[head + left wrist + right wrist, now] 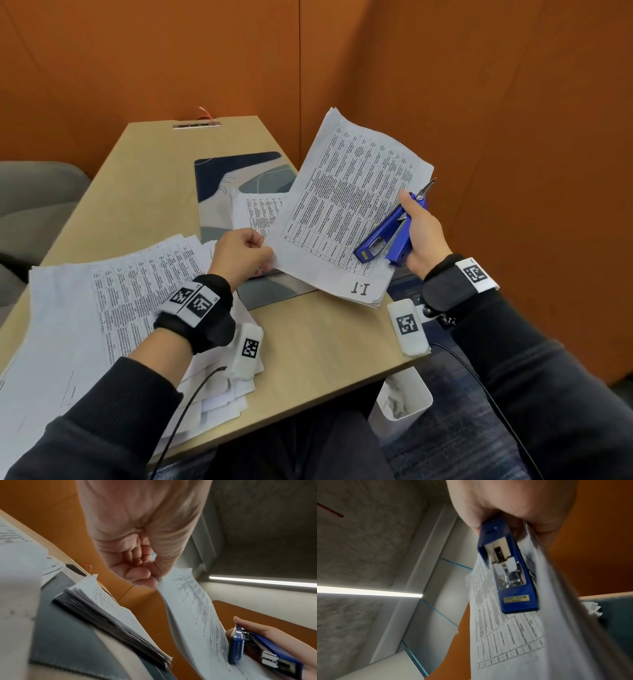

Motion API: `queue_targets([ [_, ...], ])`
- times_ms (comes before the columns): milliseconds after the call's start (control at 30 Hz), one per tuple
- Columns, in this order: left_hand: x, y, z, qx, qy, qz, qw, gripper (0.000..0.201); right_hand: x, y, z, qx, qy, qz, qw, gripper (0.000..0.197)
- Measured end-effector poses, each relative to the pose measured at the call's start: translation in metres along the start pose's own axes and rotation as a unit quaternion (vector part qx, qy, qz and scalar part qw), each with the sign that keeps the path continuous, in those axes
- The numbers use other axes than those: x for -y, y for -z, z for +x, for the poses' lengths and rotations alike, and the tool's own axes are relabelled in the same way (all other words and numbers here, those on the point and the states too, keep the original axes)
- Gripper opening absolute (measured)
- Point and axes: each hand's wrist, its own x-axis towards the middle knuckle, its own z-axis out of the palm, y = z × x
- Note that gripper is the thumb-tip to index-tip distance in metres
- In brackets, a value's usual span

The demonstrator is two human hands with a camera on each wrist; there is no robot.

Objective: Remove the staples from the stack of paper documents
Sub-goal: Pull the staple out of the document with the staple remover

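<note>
A printed document (346,212) marked "1.1" hangs tilted above the table. My left hand (245,255) pinches its near left corner; the left wrist view shows that hand (145,573) with the paper's corner (185,601) between thumb and fingers. My right hand (423,236) grips a blue stapler (390,233) and presses it against the sheet's right edge, its metal remover tip (428,187) pointing up. In the right wrist view the stapler (508,566) lies on the page (513,635). A stack of documents (260,212) lies on the desk mat; the left wrist view shows this stack (111,615) edge-on.
Loose printed sheets (102,308) are spread over the table's left near part. A patterned desk mat (219,174) lies in the middle of the wooden table (329,349). A white waste bin (404,397) stands on the floor below the table's right edge. Orange walls surround the table.
</note>
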Motion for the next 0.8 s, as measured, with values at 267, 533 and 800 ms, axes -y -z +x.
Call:
queue_targets([
  [267, -0.001, 0.002, -0.011, 0.029, -0.048, -0.103, 0.993, 0.04, 0.008, -0.008, -0.012, -0.013, -0.025, -0.005, 1.0, 0.096],
  [533, 0.002, 0.018, -0.022, 0.038, -0.082, -0.064, 0.994, 0.039, 0.008, -0.022, -0.012, 0.022, -0.041, -0.032, 0.998, 0.05],
  [800, 0.02, 0.025, -0.021, 0.053, 0.006, 0.034, 0.998, 0.041, 0.015, -0.039, -0.02, 0.099, -0.049, 0.039, 0.993, 0.034],
])
